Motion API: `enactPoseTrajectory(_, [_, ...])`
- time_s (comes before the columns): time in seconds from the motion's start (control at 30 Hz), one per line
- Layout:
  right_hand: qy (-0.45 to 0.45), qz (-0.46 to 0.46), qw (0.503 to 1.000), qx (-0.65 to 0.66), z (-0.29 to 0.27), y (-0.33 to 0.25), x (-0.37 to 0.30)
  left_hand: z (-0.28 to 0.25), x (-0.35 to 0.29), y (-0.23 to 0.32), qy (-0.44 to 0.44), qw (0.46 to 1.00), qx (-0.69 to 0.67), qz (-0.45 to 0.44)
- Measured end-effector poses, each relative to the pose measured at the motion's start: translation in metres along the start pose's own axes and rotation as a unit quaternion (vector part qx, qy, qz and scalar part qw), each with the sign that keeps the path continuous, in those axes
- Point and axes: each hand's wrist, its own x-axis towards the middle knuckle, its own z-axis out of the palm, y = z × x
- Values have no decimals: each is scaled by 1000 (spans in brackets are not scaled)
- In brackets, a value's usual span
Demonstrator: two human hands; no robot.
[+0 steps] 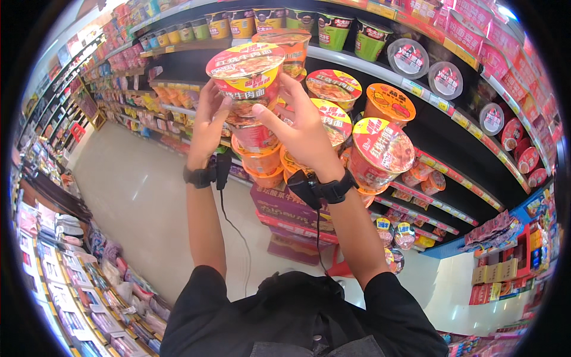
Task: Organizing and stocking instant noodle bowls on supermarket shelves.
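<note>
A red instant noodle cup (247,65) with a picture lid is held upright between my two hands. My left hand (208,122) wraps its left side, the thumb on the front. My right hand (300,122) grips the right side, thumb also on the front. Directly below is a stack of noodle tubs, with an orange tub (262,162) low in it; whether the held cup touches the stack I cannot tell. Beside my right wrist stands another red noodle tub (380,152). Further tubs, one with an orange lid (391,102), sit behind my right hand.
Purple cartons (285,205) stand under the tub stacks. A curved store shelf (422,89) behind carries green cups (334,33) and clear-lidded bowls (408,58). Cables hang from the black wrist bands (336,188). An aisle floor (143,190) runs at the left, past a goods-filled rack (89,291).
</note>
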Motion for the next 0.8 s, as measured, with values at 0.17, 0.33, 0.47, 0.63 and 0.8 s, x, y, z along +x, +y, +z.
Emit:
enactPoseTrajectory(0.17, [-1,-30,999,-37,-5,5,2,6,0,4,18,999,2,-26])
enactPoseTrajectory(0.33, [-18,-20,997,-74,-10,1,-1,12,-2,8,27,999,-6,-34])
enactPoseTrajectory(0.47, [-38,13,995,-91,-10,-18,-12,5,-8,7,50,998,4,-28])
enactPoseTrajectory(0.63, [-28,33,998,-37,-31,-62,-61,9,-13,8,69,997,1,-27])
enactPoseTrajectory(0.8, [-198,102,975,8,-88,-85,-134,-14,-45,6,189,906,329,188])
